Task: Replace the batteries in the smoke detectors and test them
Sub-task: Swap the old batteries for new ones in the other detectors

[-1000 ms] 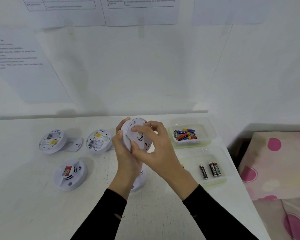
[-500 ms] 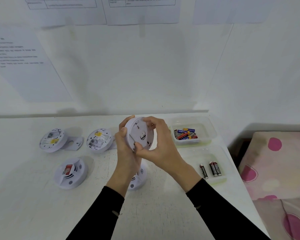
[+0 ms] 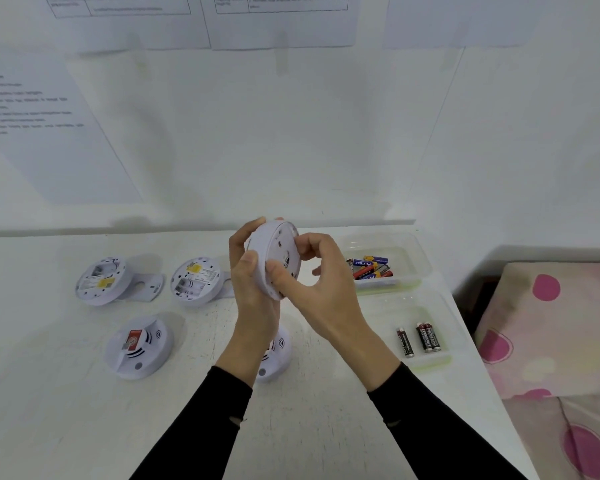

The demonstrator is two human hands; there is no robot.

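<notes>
I hold a white round smoke detector (image 3: 269,252) on edge above the table, its back plate facing right. My left hand (image 3: 252,289) grips its left rim from below. My right hand (image 3: 312,275) pinches its right side with thumb and fingers. Two detectors lie on their faces with open backs, one far left (image 3: 99,280) and one beside it (image 3: 194,280). A detector with a red label (image 3: 137,346) lies face up in front. Another detector (image 3: 274,355) sits partly hidden under my left wrist.
A clear tray (image 3: 409,258) at the back right holds several coloured batteries (image 3: 369,266). A nearer clear tray (image 3: 444,358) holds three dark batteries (image 3: 420,339). A loose mounting plate (image 3: 146,289) lies by the far-left detector. The table's right edge borders a pink-spotted cloth (image 3: 551,327).
The held detector has turned more edge-on and my right hand has shifted round its back plate, as in a twist. Both hands sit slightly further back.
</notes>
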